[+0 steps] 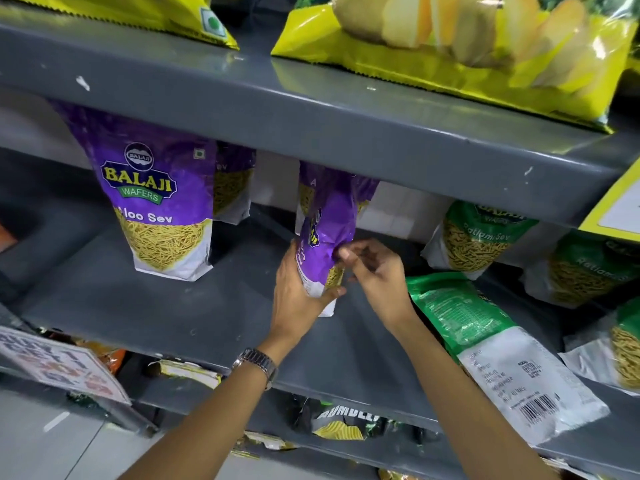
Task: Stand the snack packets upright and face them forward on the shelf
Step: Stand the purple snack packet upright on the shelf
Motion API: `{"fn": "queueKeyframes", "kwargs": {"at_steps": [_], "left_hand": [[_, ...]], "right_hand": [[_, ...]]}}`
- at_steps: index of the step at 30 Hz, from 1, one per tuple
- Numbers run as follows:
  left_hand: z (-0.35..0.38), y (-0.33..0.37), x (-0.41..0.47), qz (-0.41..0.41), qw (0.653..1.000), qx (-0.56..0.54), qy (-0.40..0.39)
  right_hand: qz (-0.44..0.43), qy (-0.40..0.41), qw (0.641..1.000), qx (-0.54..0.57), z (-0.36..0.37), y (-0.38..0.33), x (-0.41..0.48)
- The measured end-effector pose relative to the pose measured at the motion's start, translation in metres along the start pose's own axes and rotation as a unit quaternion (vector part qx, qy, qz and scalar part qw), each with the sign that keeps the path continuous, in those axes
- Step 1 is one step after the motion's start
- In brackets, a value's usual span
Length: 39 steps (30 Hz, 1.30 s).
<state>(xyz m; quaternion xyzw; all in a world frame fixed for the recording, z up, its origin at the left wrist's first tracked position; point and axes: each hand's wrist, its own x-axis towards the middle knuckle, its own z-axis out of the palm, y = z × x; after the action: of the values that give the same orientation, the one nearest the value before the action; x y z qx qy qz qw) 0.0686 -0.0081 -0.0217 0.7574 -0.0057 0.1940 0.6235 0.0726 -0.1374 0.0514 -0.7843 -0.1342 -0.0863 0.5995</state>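
Standing on the grey shelf [145,306] are four purple Aloo Sev packets and four green Ratlami Sev ones. The left hand [298,299] wraps the creased, sideways-turned purple packet [325,237] mid-shelf; right-hand fingers [349,252] pinch its edge.

Purple-and-white sev packets [156,188]; green-and-white packets [478,233]; yellow chip bags [450,46]; grey shelf [138,306].

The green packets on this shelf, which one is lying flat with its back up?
The green packet nearest the right hand: it lies flat showing its barcode, while the other green ones stand facing forward.
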Motion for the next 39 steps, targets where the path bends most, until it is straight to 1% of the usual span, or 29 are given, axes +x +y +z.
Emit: {"fn": "queueKeyframes", "kwargs": {"at_steps": [2, 3, 5, 7, 9, 10, 12, 15, 17, 20, 24, 28, 30, 31, 34, 36, 39], "left_hand": [[-0.005, -0.005, 0.001, 0.008, 1.000, 0.030, -0.003], [-0.009, -0.006, 0.001, 0.013, 0.999, 0.047, -0.010], [-0.021, -0.009, 0.006, 0.023, 0.995, 0.079, -0.050], [-0.034, -0.008, 0.013, 0.018, 0.990, 0.106, -0.096], [-0.045, -0.008, 0.022, 0.023, 0.986, 0.112, -0.118], [-0.051, -0.009, 0.026, 0.027, 0.987, 0.092, -0.130], [-0.063, -0.013, 0.031, -0.001, 0.987, 0.026, -0.159], [-0.075, -0.023, 0.036, -0.047, 0.982, -0.019, -0.182], [-0.078, -0.029, 0.038, -0.050, 0.981, -0.039, -0.185], [-0.080, -0.035, 0.041, -0.058, 0.983, -0.069, -0.162], [-0.084, -0.040, 0.044, -0.037, 0.989, -0.056, -0.133], [-0.082, -0.044, 0.046, -0.032, 0.991, -0.057, -0.120], [-0.079, -0.045, 0.047, -0.043, 0.989, -0.069, -0.126], [-0.078, -0.044, 0.047, -0.058, 0.985, -0.092, -0.135], [-0.078, -0.041, 0.048, -0.088, 0.971, -0.150, -0.163], [-0.079, -0.038, 0.044, -0.084, 0.968, -0.148, -0.186], [-0.080, -0.035, 0.042, -0.088, 0.970, -0.115, -0.197]], "right_hand": [[0.004, 0.066, 0.997, -0.032, 0.003, 0.004, 0.006], [0.011, 0.091, 0.995, -0.028, 0.005, 0.005, 0.009], [0.037, 0.098, 0.994, 0.015, 0.006, 0.007, 0.015], [0.074, 0.067, 0.994, 0.051, 0.005, 0.013, 0.023], [0.107, 0.025, 0.991, 0.072, 0.001, 0.020, 0.028], [0.120, 0.003, 0.990, 0.078, -0.002, 0.024, 0.030], [0.143, -0.040, 0.985, 0.084, -0.006, 0.028, 0.031], [0.136, -0.077, 0.986, 0.056, -0.008, 0.032, 0.030], [0.129, -0.060, 0.988, 0.053, -0.009, 0.033, 0.029], [0.114, -0.038, 0.991, 0.060, -0.008, 0.033, 0.028], [0.116, -0.013, 0.991, 0.064, -0.010, 0.037, 0.024], [0.121, -0.017, 0.993, 0.000, -0.012, 0.044, 0.018], [0.115, 0.008, 0.992, -0.043, -0.008, 0.046, 0.014], [0.114, 0.021, 0.992, -0.054, -0.006, 0.046, 0.013], [0.124, 0.036, 0.991, -0.037, -0.001, 0.047, 0.007], [0.139, 0.036, 0.990, -0.008, 0.000, 0.048, 0.004], [0.148, 0.039, 0.988, -0.030, 0.002, 0.049, 0.001]]}}
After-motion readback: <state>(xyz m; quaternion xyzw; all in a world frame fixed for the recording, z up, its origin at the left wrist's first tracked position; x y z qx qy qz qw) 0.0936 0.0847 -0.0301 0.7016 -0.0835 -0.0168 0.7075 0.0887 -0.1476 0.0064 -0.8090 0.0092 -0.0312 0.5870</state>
